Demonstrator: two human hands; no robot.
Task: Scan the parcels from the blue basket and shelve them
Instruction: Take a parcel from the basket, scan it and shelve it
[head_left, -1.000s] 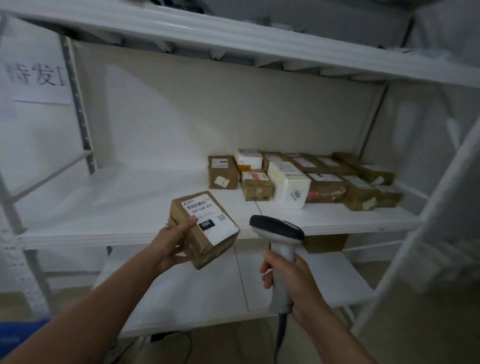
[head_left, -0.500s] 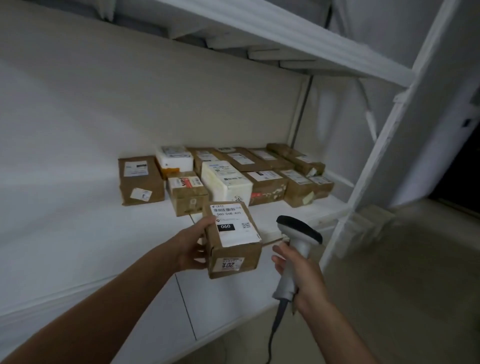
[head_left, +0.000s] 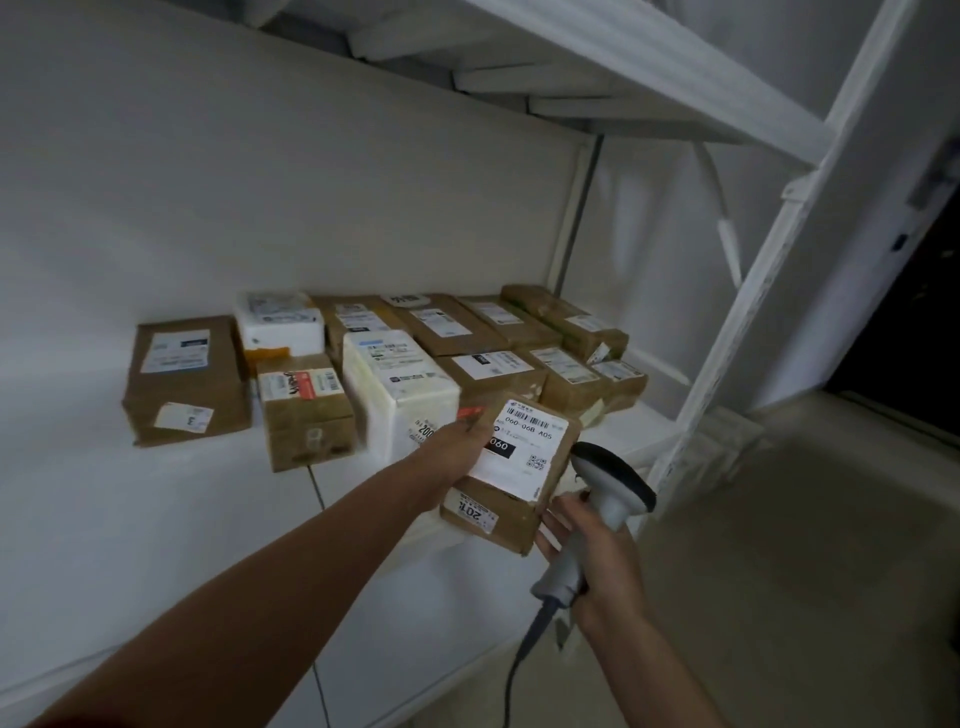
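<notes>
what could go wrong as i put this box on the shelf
The left hand holds the parcel by one side, so it might slip or tip. It is close to the white parcel; pushing it in could shove that row. The scanner in the right hand sits beside the parcel, and its cable hangs by the shelf edge and might snag.

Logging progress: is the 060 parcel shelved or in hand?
In the hand: the left hand grips the parcel, tilted, before the shelved boxes. Whether it touches the shelf: cannot tell.
</notes>
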